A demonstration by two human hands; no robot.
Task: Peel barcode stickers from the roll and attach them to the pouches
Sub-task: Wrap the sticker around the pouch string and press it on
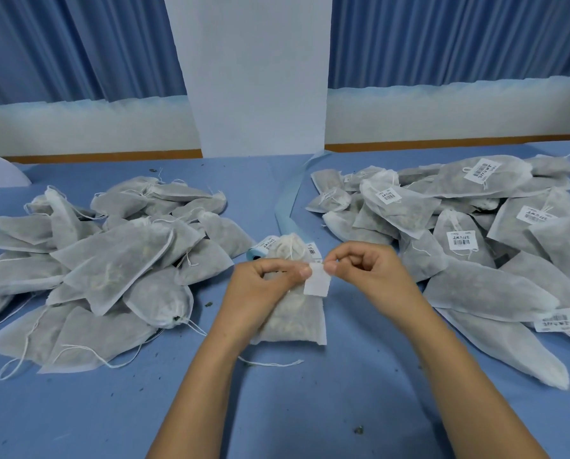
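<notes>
Left hand point(263, 288) and right hand point(371, 270) pinch a sticker point(317, 285) above a pouch point(293, 321). Right pile point(475, 200) labelled, left pile point(111, 260) bare: roughly half done.

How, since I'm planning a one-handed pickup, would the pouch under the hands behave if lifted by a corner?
Probably floppy: the pouch is thin fabric moulded over lumpy loose filling. Likely light, since similar pouches pile up without flattening. Unlikely to roll, as it lies flat on the table.

Unlabelled pouches point(111, 270) left, labelled pouches point(469, 240) right, roll point(260, 252) between.
</notes>
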